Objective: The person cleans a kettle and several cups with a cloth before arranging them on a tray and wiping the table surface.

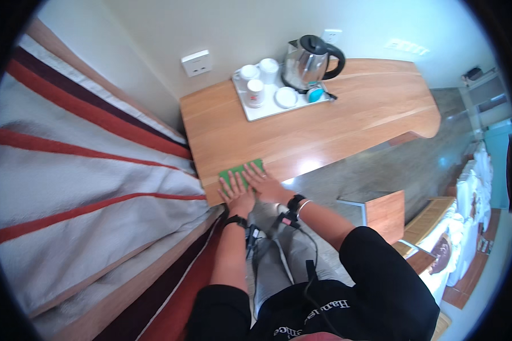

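A folded green cloth (256,165) lies flat at the near left corner of the wooden desk (324,125). Both hands rest palm down on it, side by side. The fingers of my left hand (237,192) are stretched out and spread across its left part. My right hand (263,184) covers its right part, also with fingers extended. Under the palms, the lower part of the cloth is hidden. Each wrist wears a dark band.
Toward the wall stands a white tray (256,113) with several white cups, a round white dish (286,98) and an electric kettle (307,62). A striped curtain (96,170) hangs close by the desk's left edge. A wooden chair (384,216) stands at right.
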### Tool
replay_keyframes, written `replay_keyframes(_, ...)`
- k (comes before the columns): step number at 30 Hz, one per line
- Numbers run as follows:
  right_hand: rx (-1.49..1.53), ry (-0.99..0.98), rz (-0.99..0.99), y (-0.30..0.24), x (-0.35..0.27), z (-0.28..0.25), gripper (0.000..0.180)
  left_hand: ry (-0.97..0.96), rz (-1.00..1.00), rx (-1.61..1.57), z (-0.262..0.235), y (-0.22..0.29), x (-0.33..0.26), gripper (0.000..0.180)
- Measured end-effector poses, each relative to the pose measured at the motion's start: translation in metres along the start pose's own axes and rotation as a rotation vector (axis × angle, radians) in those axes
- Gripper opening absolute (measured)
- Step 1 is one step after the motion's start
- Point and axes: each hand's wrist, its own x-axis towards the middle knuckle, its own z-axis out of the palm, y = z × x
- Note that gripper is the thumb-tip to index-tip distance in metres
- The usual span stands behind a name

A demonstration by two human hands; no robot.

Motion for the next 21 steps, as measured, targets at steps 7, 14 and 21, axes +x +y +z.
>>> replay_keyframes(7,0.274,0.085,0.153,0.0,0.035,0.003,0.072,0.023,0.056,0.135,-0.018,0.004,0.027,0.079)
replay_keyframes(14,0.167,0.004,0.162,0.027,0.087,0.006,0.079,0.059,0.034,0.159,-0.046,0.006,0.07,0.093)
replay_keyframes(21,0.2,-0.006,0.204,0.06,0.156,-0.019,0.08,0.154,0.047,0.103,-0.098,0.012,0.123,0.08)
